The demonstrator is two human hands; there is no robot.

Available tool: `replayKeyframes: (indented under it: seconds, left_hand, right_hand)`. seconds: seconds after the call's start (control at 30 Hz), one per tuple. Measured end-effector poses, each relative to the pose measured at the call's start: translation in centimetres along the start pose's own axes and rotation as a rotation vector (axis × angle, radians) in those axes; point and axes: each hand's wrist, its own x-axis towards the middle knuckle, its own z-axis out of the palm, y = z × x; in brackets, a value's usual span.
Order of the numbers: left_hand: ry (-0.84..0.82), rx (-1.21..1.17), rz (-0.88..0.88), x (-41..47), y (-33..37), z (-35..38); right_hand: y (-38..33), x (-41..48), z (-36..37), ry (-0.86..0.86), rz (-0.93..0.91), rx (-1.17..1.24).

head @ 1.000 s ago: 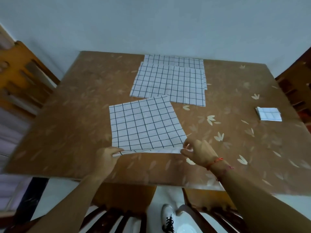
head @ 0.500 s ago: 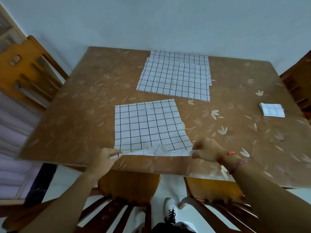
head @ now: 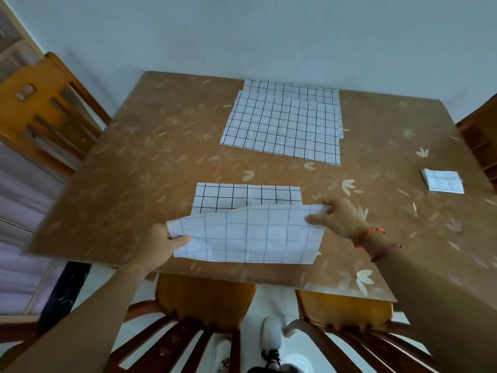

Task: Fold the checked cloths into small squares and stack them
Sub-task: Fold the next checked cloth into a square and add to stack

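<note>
A white checked cloth (head: pixel 247 232) lies near the table's front edge with its near half lifted and turned over toward the far side. My left hand (head: pixel 161 243) pinches the raised left corner. My right hand (head: pixel 338 219) pinches the raised right corner. The cloth's far strip (head: pixel 242 195) still rests flat on the brown table (head: pixel 134 170). Farther back lie two more flat checked cloths (head: pixel 282 125), overlapping. At the right edge sits a small folded checked square (head: pixel 443 181).
Wooden chairs stand at the left (head: pixel 45 109) and right (head: pixel 481 135) of the table, and two chair backs (head: pixel 204 332) are tucked under its front edge. A pale wall runs behind. My shoe (head: pixel 271 337) shows on the floor below.
Both hands have lifted the cloth's near edge off the table and carried it up and away from me, so the near half now hangs over the far half.
</note>
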Motion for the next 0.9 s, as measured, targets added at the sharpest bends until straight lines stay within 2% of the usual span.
replayKeyframes:
  seconds: [0.07,0.13,0.3,0.43,0.63,0.8,0.9]
  left_hand:
    - [0.027,-0.035,-0.02,0.9,0.3,0.0]
    - [0.042,-0.058,-0.04,1.9,0.5,0.2]
    - [0.054,-0.109,-0.067,4.8,1.1,1.1]
    - [0.063,-0.081,-0.09,7.5,1.5,1.7]
    - [0.104,-0.111,-0.114,10.7,1.1,2.3]
    - [0.059,-0.147,-0.165,10.0,1.0,3.2]
    - [0.036,-0.087,-0.205,8.9,0.1,3.3]
  right_hand:
    - [-0.2,0.7,0.0,0.045,0.025,0.168]
    - [0.5,1.5,0.3,0.015,0.07,0.311]
    - [4.1,2.4,2.8,-0.134,0.269,0.226]
    - [6.2,3.6,4.8,-0.145,0.331,0.109]
    - [7.3,6.0,6.5,-0.037,0.361,0.027]
    - [7.0,7.2,6.7,0.092,0.409,0.072]
    - [6.7,7.6,6.7,0.148,0.408,0.088]
